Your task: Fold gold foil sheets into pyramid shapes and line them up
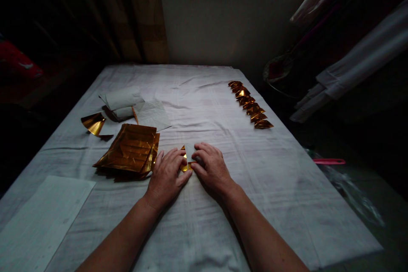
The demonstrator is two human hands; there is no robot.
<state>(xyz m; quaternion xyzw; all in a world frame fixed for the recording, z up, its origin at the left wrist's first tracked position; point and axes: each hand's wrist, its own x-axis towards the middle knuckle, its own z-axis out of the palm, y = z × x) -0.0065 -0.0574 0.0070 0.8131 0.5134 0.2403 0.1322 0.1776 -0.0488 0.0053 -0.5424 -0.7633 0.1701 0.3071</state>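
Note:
A small piece of gold foil paper [189,151], partly folded and showing a whitish back, lies on the cloth between my two hands. My left hand [166,175] presses its left side with fingers bent and thumb at the near edge. On the other side my right hand [213,168] holds the paper, fingers curled and its thumb close to the left thumb. The fingers cover much of the folds. Just left of my left hand is a thick stack of gold foil sheets [134,148], its edges uneven.
A row of several folded gold foil pieces [251,104] runs along the table's right side. Rolled grey-white paper [123,100] and a curled gold strip [94,124] lie behind the stack. A pale flat sheet [44,216] is at the near left. White cloth [270,204] covers the table.

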